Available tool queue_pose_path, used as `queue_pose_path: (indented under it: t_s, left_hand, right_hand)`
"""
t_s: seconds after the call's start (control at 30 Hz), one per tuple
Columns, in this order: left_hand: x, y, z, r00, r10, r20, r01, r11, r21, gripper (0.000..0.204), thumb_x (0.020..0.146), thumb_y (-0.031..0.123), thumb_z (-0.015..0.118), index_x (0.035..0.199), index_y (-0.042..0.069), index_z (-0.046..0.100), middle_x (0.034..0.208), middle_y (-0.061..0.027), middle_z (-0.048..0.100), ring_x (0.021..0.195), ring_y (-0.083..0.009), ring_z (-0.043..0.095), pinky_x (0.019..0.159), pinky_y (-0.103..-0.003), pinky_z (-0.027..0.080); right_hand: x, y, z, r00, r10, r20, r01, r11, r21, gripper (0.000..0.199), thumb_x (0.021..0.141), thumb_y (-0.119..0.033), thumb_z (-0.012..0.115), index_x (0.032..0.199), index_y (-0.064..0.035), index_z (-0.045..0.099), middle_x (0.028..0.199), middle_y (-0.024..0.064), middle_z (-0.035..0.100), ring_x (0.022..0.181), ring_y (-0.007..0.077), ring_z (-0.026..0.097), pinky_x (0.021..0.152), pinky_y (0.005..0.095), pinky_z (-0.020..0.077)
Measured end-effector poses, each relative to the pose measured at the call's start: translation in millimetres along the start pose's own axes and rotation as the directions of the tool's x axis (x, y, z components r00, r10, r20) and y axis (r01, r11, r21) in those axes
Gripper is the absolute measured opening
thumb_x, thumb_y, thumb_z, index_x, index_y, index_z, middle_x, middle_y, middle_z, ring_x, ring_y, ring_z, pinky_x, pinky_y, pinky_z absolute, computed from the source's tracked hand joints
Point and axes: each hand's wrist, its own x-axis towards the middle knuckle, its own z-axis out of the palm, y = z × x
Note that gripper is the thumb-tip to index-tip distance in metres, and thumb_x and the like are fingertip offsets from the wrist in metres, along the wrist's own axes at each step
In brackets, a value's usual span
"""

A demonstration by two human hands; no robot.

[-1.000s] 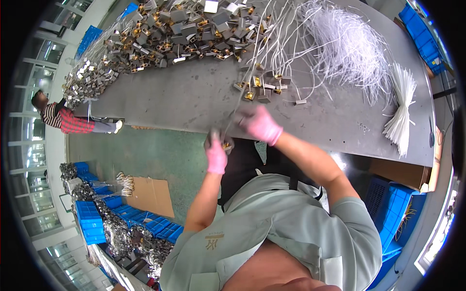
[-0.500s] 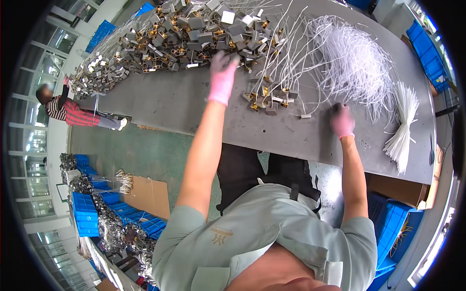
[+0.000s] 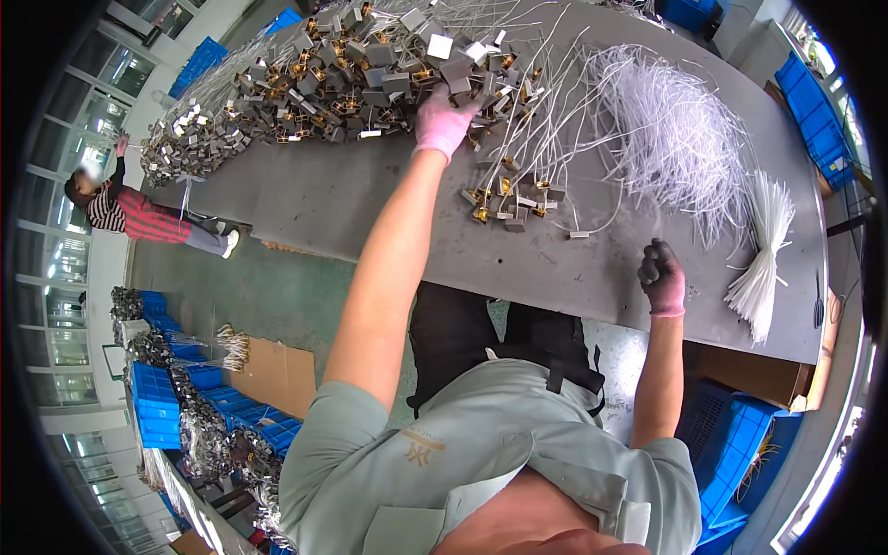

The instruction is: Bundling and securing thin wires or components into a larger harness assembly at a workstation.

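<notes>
At the pile's near edge, my left hand [image 3: 445, 127] in a pink and grey glove reaches in among small grey block-shaped parts [image 3: 380, 55] with brass-coloured pieces and white wires. Its fingers are bent in against the blocks; what they grip is hidden among them. My right hand [image 3: 663, 281], gloved alike, is above the table on the right, its dark fingers curled in; nothing can be made out in them. Between the hands lies a smaller cluster of the same parts [image 3: 508, 199], their white wires trailing away from me.
A loose heap of white wires [image 3: 668, 129] lies at the right, beside a tied bundle of white wires [image 3: 766, 264]. The grey table [image 3: 370, 199] has its near edge by my waist. Blue crates [image 3: 731, 444] stand at lower right. Another person [image 3: 139, 211] stands far left.
My left hand has moved right and slightly away, onto the blocks. My right hand has come nearer to me and shows its curled fingers. The far person's arm has risen.
</notes>
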Motion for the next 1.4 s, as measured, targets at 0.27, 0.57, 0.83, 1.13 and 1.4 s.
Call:
queue_pose_path:
  t_s: [0.27, 0.57, 0.83, 1.13, 1.4]
  left_hand:
    - [-16, -29, -8, 0.999, 0.027, 0.046, -0.026, 0.999, -0.022, 0.032, 0.080, 0.027, 0.070, 0.100, 0.004, 0.064, 0.088, -0.0158, 0.067, 0.088, -0.0301, 0.066, 0.079, -0.038, 0.050]
    - [-174, -91, -56, 0.962, -0.187, 0.199, 0.258, 0.862, -0.437, 0.012, 0.087, 0.012, 0.061, 0.088, 0.001, 0.059, 0.076, -0.0099, 0.061, 0.069, -0.0166, 0.058, 0.067, -0.033, 0.047]
    - [-325, -115, -125, 0.863, -0.449, 0.231, 0.440, 0.445, -0.780, 0.043, 0.092, 0.032, 0.048, 0.058, 0.009, 0.038, 0.054, -0.0088, 0.047, 0.045, -0.0198, 0.047, 0.046, -0.033, 0.036]
    - [-452, -149, -163, 0.835, -0.436, 0.335, 0.545, 0.580, -0.606, 0.049, 0.094, 0.036, 0.045, 0.056, 0.007, 0.036, 0.054, -0.0121, 0.051, 0.045, -0.0202, 0.049, 0.045, -0.032, 0.038]
    - [-442, -164, -164, 0.794, -0.557, 0.244, 0.561, 0.518, -0.646, 0.035, 0.097, 0.029, 0.043, 0.113, 0.001, 0.055, 0.058, -0.0086, 0.055, 0.044, -0.0158, 0.050, 0.044, -0.027, 0.040]
  right_hand:
    - [2, -9, -4, 0.986, -0.166, 0.033, 0.154, 0.957, 0.245, 0.021, 0.098, -0.023, 0.050, 0.109, -0.0084, 0.058, 0.084, 0.0021, 0.059, 0.051, 0.0095, 0.039, 0.047, 0.0239, 0.0311]
    - [20, 26, 59, 0.993, -0.039, -0.112, 0.049, 0.995, 0.085, 0.028, 0.095, -0.023, 0.055, 0.117, -0.0066, 0.051, 0.089, 0.0028, 0.057, 0.060, 0.0098, 0.044, 0.052, 0.0230, 0.0352]
    - [42, 99, 173, 0.976, 0.187, 0.111, -0.158, 0.961, -0.229, 0.023, 0.093, -0.017, 0.052, 0.110, -0.0020, 0.055, 0.088, 0.0068, 0.062, 0.067, 0.0158, 0.061, 0.054, 0.0262, 0.0427]
    - [88, 155, 254, 0.944, 0.223, 0.244, -0.171, 0.962, -0.215, 0.030, 0.095, -0.014, 0.050, 0.121, 0.0015, 0.048, 0.106, 0.0171, 0.065, 0.090, 0.0295, 0.068, 0.064, 0.0318, 0.0529]
    - [82, 96, 252, 0.984, -0.112, 0.140, 0.122, 0.990, -0.065, 0.029, 0.096, -0.017, 0.051, 0.119, 0.0022, 0.047, 0.098, 0.0168, 0.063, 0.086, 0.0290, 0.067, 0.067, 0.0340, 0.0532]
